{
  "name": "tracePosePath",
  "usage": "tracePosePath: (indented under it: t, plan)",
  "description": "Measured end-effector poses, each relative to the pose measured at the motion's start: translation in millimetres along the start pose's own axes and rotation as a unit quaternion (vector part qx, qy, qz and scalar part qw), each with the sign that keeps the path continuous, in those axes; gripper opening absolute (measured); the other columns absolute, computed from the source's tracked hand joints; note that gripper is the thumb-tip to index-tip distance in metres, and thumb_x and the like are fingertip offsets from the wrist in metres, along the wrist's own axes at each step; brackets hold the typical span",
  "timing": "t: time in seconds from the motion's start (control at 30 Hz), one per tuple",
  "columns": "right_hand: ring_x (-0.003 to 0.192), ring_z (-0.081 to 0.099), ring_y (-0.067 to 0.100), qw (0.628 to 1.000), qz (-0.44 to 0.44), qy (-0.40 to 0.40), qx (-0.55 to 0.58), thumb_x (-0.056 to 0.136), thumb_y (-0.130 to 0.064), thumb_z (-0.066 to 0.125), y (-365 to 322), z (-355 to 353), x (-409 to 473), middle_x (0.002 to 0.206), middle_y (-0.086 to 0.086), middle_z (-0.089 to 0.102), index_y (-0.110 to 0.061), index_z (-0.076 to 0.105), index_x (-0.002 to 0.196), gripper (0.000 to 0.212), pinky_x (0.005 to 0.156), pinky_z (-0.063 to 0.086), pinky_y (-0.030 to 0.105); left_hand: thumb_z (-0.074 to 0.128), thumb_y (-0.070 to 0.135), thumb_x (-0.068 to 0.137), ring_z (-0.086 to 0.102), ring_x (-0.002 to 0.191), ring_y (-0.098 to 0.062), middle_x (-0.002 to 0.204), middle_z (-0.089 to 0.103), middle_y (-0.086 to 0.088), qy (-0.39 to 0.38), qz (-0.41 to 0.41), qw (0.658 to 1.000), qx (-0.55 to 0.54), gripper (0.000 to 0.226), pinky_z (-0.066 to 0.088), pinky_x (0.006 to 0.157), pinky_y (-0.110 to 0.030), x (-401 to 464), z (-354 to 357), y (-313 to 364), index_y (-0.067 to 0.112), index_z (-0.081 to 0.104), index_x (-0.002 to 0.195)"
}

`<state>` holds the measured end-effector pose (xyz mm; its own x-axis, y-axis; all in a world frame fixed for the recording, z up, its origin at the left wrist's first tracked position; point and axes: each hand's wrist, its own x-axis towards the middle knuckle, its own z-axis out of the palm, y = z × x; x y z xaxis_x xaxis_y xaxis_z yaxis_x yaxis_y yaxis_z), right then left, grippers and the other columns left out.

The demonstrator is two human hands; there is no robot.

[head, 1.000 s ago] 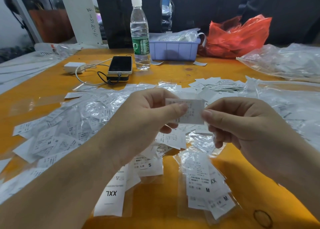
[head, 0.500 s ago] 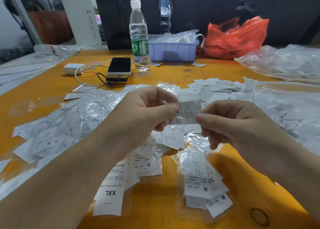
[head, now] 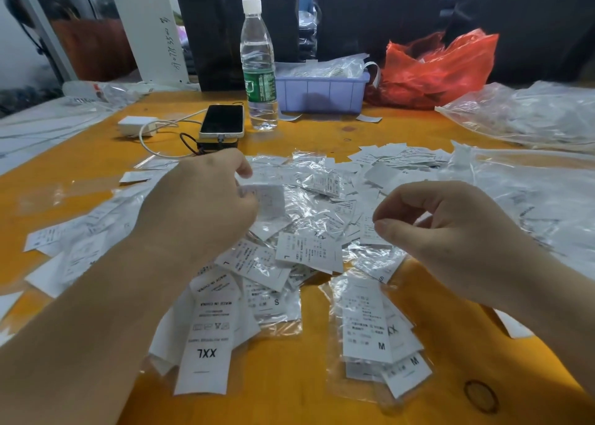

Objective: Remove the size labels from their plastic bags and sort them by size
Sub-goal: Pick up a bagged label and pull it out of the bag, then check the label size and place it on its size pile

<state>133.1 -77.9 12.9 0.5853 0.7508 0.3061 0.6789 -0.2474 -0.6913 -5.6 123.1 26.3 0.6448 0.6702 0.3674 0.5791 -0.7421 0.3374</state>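
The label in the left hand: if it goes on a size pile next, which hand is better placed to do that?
Left, probably. The left hand already grips the label above the scattered heap, so it only has to set it down. The right hand hovers with thumb and forefinger pinched, seemingly on nothing.

a clear water bottle (head: 258, 67) with a white cap stands upright on the orange table (head: 325, 134); just beside it a dark-screened phone (head: 221, 119) lies on a black block, cabled; a white charger (head: 136, 126) lies nearby; a red plastic bag (head: 434, 67) slumps at the back.
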Motion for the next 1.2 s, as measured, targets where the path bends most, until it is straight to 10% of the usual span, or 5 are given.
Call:
tracePosePath:
  t: [0.17, 0.4, 0.83, 1.2]
  plan:
    - [0.081, 0.057, -0.003, 0.999, 0.007, -0.006, -0.045, 0.084, -0.025, 0.07, 3, 1, 0, 0.079, -0.014, 0.066, -0.032, 0.07, 0.079, 0.01, 0.064, 0.048, 0.018, 0.067, 0.039, 0.084, 0.045, 0.117, -0.017, 0.125, 0.051, 0.006, 0.005, 0.087, 0.996, 0.016, 0.047, 0.039, 0.094, -0.036, -5, 4, 5, 0.031, 0.052, 0.128]
    - [0.112, 0.04, 0.006, 0.973, 0.02, -0.08, -0.216, 0.089, -0.038, 0.063, 5, 1, 2, 0.11, -0.021, 0.052, -0.038, 0.064, 0.108, 0.02, 0.09, 0.038, 0.029, 0.062, 0.06, 0.08, 0.032, 0.119, 0.0, 0.119, 0.043, 0.029, -0.236, 0.191, 0.953, -0.013, 0.035, 0.039, 0.098, -0.03, -15, 14, 16, 0.041, 0.063, 0.11]
    - [0.115, 0.05, 0.009, 0.96, 0.003, -0.062, -0.272, 0.095, -0.041, 0.051, 0, 1, -4, 0.12, -0.017, 0.057, -0.034, 0.055, 0.128, 0.034, 0.091, 0.048, 0.033, 0.071, 0.032, 0.081, 0.059, 0.085, 0.005, 0.081, 0.064, 0.022, -0.083, 0.159, 0.956, -0.232, 0.012, 0.045, 0.067, -0.006, -20, 12, 25, 0.033, 0.059, 0.078]
    - [0.108, 0.045, 0.009, 0.964, -0.014, -0.016, -0.264, 0.095, -0.025, 0.057, -7, -11, -8, 0.104, -0.015, 0.057, -0.03, 0.061, 0.121, 0.027, 0.088, 0.047, 0.036, 0.061, 0.023, 0.092, 0.068, 0.063, -0.006, 0.073, 0.071, 0.014, -0.124, 0.133, 0.922, -0.341, 0.014, 0.053, 0.055, -0.015, -31, 9, 40, 0.03, 0.068, 0.082]
